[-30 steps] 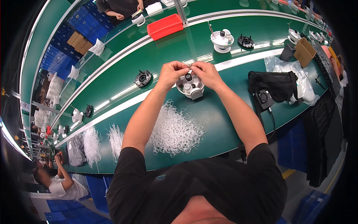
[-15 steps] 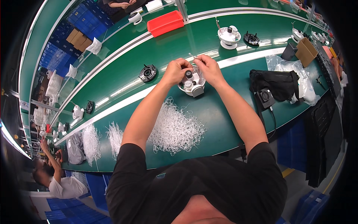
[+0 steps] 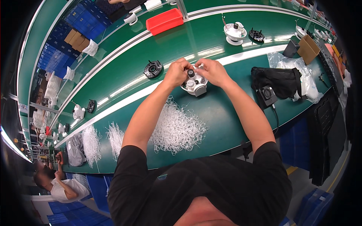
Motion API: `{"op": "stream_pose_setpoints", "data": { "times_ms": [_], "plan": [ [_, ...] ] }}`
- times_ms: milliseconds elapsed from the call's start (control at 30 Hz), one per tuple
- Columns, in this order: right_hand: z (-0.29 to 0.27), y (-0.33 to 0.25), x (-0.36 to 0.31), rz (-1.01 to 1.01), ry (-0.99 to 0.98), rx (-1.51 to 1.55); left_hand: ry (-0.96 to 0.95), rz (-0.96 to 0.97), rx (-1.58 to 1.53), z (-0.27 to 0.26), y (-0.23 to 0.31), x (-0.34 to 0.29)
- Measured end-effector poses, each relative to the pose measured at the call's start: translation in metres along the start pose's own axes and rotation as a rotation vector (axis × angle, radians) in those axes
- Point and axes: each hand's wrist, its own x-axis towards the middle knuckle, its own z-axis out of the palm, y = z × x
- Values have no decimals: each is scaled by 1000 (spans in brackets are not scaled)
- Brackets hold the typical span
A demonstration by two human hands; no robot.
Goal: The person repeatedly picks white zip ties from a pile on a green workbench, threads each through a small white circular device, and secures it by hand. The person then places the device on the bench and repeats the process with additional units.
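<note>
A white dome-shaped camera housing (image 3: 195, 89) sits in front of me, its open top showing a black lens barrel (image 3: 191, 73) and white inner parts. My left hand (image 3: 178, 73) is at the housing's left rim, thumb and fingers closed together beside the lens barrel. Over the far right rim, my right hand (image 3: 212, 72) is bent inward, its fingertips pinched inside the housing. What either hand grips is too small and partly covered by fingers. Nearer to me, beside my left forearm, lies a large heap of white looped cords (image 3: 177, 130).
A black ring-shaped base (image 3: 153, 69) lies on the green belt, with another white housing (image 3: 235, 33) and black base (image 3: 256, 35) farther right. A red bin (image 3: 164, 21) stands beyond. To the right are a black bag (image 3: 277, 83), a small black fan device (image 3: 267, 95) and clear plastic.
My right hand has come down toward the inside of the housing; the thin pale wire end that stuck up by its fingers no longer shows. The black base on the belt has shifted slightly right.
</note>
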Motion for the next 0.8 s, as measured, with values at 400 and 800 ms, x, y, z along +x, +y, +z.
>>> {"op": "stream_pose_setpoints", "data": {
  "times_ms": [400,800],
  "plan": [
    [-15,-7,7,-130,-187,-328,168,38,104,-1,-3,-6],
    [-1,78,-16,293,423,579,-355,-690,-399,-27,-17,-22]
  ]
}}
